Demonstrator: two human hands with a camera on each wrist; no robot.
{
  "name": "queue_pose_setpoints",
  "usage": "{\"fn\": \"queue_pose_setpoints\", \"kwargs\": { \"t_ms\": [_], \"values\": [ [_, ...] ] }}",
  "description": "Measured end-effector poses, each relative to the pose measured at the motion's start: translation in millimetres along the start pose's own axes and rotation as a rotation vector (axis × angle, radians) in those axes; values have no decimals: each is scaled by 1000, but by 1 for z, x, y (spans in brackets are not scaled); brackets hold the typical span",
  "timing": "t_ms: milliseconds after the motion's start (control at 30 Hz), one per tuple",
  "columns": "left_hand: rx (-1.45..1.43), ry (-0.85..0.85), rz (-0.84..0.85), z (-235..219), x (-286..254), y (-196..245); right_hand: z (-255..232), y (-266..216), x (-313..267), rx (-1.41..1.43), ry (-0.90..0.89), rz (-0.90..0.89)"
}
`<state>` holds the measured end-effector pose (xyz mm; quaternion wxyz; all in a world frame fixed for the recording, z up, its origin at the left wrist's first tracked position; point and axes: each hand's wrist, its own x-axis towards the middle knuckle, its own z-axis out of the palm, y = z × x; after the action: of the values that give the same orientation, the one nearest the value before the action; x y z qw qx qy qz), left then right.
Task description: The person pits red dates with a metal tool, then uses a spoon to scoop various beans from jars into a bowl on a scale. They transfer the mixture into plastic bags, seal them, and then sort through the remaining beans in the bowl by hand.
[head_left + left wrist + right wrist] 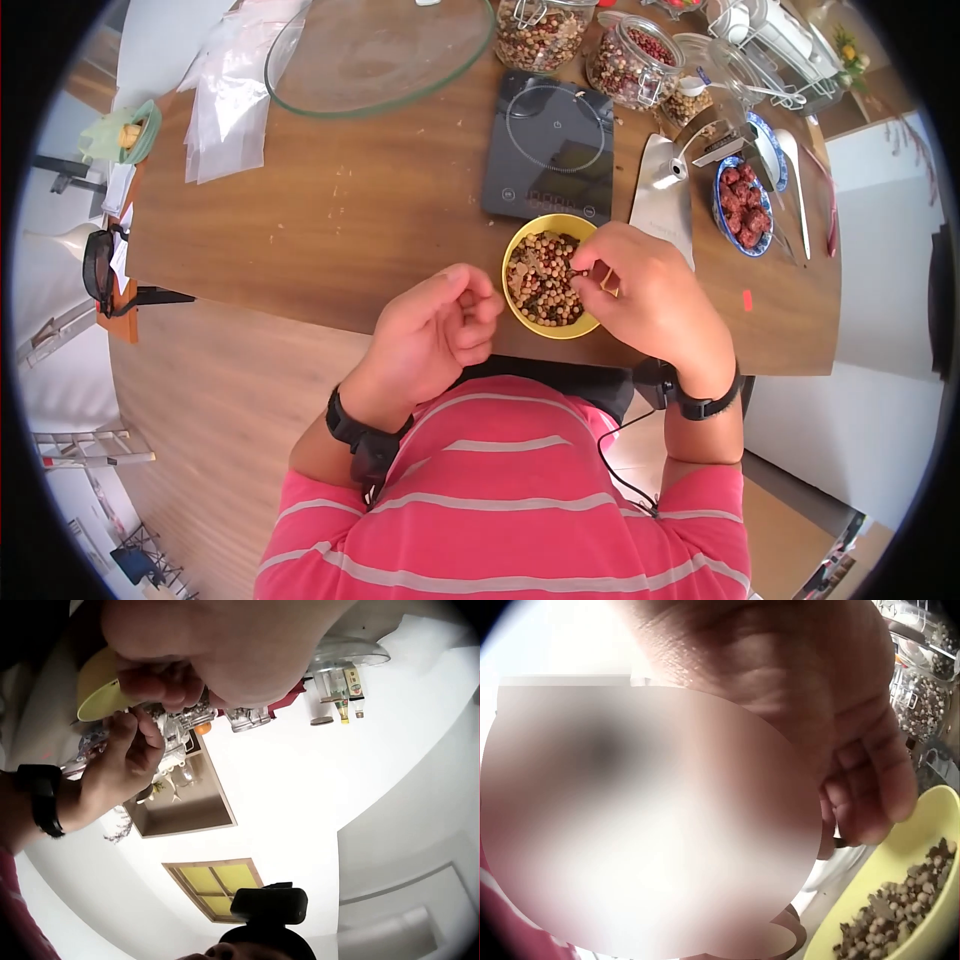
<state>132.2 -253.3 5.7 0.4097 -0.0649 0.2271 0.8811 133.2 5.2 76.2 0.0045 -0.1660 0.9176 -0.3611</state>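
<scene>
A yellow bowl (512, 300) of mixed peppercorns and dried bits (545, 280) stands at the table's near edge, below the black scale (550, 140). Over its right rim is my right hand (655, 295), fingers bent, thumb and fingertips close together. A small dark piece (841, 842) shows at those fingertips in the right wrist view, beside the bowl (930, 814). Left of the bowl hovers my left hand (435, 330), its fingers loosely curled, nothing visible in them. The left wrist view has both hands near the bowl (101, 694).
Spice jars (545, 40) line the back, with a large glass dish (380, 90) and plastic bags (232, 110) to their left. Toward the right are a knife (655, 200), a blue-patterned bowl of dark red pieces (742, 205) and a white spoon (795, 185).
</scene>
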Motion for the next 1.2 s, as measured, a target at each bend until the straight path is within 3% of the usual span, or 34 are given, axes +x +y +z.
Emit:
{"fn": "queue_pose_setpoints", "kwargs": {
  "t_ms": [33, 100, 167, 267, 500, 567, 700, 800, 1133, 1200],
  "values": [
    [-5, 0, 1, -2, -1, -2, 4, 2, -1, -33, -9, 20],
    [80, 202, -79, -1, -1, -5, 8, 0, 1, -65, -15, -8],
    [94, 209, -93, -3, 1, -11, 14, -1, 2, -98, -17, -30],
    [150, 222, -103, 1, 7, -16, 24, -1, 6, -179, -252, 49],
    [225, 227, -128, 4, 15, -18, 35, 0, 21, -131, -313, 128],
    [231, 229, -127, 2, 15, -18, 31, 1, 25, -10, -456, 219],
    [252, 272, -117, 6, 16, -19, 33, 26, 26, 266, -490, 300],
    [260, 272, -105, 7, 17, -19, 26, 16, 39, 485, -599, 649],
    [273, 262, -79, 5, 16, -19, 17, 12, 40, 796, -517, 790],
    [184, 264, -45, 3, 13, -14, 15, 8, 35, 899, -406, 778]
  ]
}}
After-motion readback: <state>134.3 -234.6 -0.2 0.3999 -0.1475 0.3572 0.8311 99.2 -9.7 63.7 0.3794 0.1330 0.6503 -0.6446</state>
